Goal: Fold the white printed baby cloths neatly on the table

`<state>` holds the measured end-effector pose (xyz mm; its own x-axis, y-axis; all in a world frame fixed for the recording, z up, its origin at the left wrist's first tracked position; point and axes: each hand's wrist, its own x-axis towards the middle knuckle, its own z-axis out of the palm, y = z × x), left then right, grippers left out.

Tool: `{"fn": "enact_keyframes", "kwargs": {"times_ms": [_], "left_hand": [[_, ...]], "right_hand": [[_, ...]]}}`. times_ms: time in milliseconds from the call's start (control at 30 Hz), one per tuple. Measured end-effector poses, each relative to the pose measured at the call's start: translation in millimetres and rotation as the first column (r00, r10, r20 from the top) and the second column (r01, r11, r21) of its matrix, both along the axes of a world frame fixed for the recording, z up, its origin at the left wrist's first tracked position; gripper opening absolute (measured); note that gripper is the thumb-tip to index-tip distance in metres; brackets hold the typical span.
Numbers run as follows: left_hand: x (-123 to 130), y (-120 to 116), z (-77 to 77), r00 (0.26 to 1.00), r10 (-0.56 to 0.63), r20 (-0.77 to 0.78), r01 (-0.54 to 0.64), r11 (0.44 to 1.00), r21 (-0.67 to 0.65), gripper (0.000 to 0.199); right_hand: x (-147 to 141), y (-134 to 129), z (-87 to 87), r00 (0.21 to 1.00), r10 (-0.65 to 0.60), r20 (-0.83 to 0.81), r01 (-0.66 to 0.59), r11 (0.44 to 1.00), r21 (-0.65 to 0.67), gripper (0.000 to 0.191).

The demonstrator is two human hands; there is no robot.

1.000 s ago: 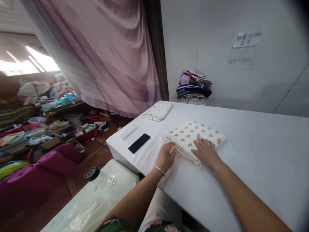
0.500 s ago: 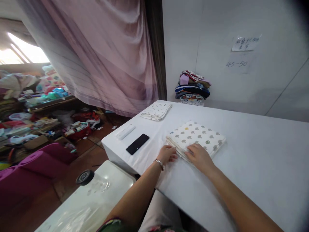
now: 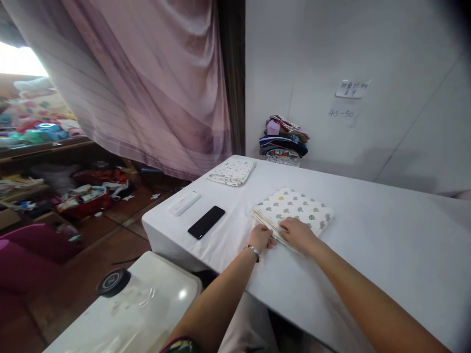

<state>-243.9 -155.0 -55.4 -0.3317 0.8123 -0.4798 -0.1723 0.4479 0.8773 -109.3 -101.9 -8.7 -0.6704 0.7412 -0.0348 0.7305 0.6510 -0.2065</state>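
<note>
A folded white cloth [image 3: 300, 203] with grey, yellow and green prints lies on the white table [image 3: 386, 245], its layered edge turned to the left and toward me. At that near edge is my left hand [image 3: 262, 236], a bracelet on its wrist, fingers bent together on the cloth's layers. My right hand [image 3: 299, 234] grips the same edge a little further right, fingers curled over it and the thumb partly hidden. Behind on the left lies a second folded cloth [image 3: 232, 172] with small dots.
A black phone [image 3: 206, 222] and a white, narrow object [image 3: 185, 203] lie left of the cloth. A lower white surface holds a clear container with a black lid [image 3: 114, 282]. Folded textiles [image 3: 283, 139] are stacked by the wall. A pink curtain [image 3: 165, 88] hangs at the left.
My left hand has moved in against the cloth's near edge, its fingers closing there. My right hand stays at the edge. The whole view has shifted slightly.
</note>
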Motion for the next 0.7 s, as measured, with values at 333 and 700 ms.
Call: {"fn": "enact_keyframes", "kwargs": {"times_ms": [333, 700], "left_hand": [[0, -3, 2.0, 0.999, -0.015, -0.045, 0.016, 1.0, 0.009, 0.007], [-1, -4, 4.5, 0.998, -0.047, -0.034, 0.047, 0.999, 0.012, 0.006]], "right_hand": [[-16, -11, 3.7, 0.984, -0.043, 0.171, 0.023, 0.993, 0.118, 0.022], [-20, -18, 8.1, 0.981, -0.042, 0.189, 0.007, 0.983, 0.182, 0.023]]}}
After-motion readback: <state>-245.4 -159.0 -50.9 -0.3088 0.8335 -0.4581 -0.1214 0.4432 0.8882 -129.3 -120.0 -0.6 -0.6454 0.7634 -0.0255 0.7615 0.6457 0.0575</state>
